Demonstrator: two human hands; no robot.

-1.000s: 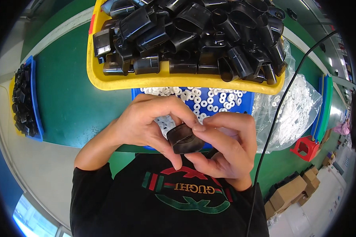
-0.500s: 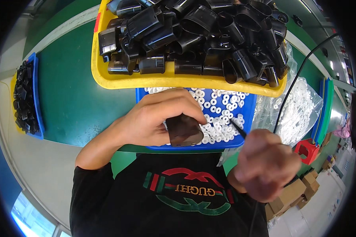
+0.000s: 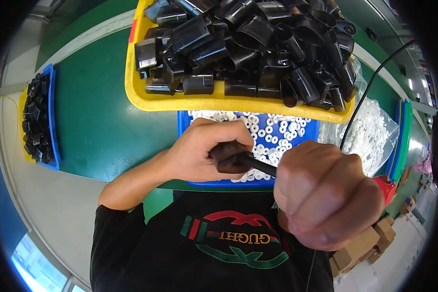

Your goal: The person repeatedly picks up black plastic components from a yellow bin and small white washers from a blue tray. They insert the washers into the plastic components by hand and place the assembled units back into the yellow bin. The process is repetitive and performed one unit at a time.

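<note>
The left hand [image 3: 202, 153] was closed around a small black plastic part [image 3: 227, 156], held just above the near edge of a blue tray [image 3: 186, 127] of white rings [image 3: 272, 132]. The right hand [image 3: 326, 192] was clenched in a fist, raised close to the camera, its grip clamped on a thin dark tool [image 3: 259, 164] whose tip met the black part in the left hand. Behind the blue tray stood a yellow bin [image 3: 131, 73] heaped with larger black plastic housings [image 3: 248, 44], its front wall overlapping the far edge of the tray. A clear bag [image 3: 370, 129] of more white rings lay to the right, touching the tray. At the far left of the green tabletop [image 3: 92, 117], well apart, a second blue tray [image 3: 52, 121] held small black pieces [image 3: 36, 119]. A black cable [image 3: 370, 90] curved over the bag.
</note>
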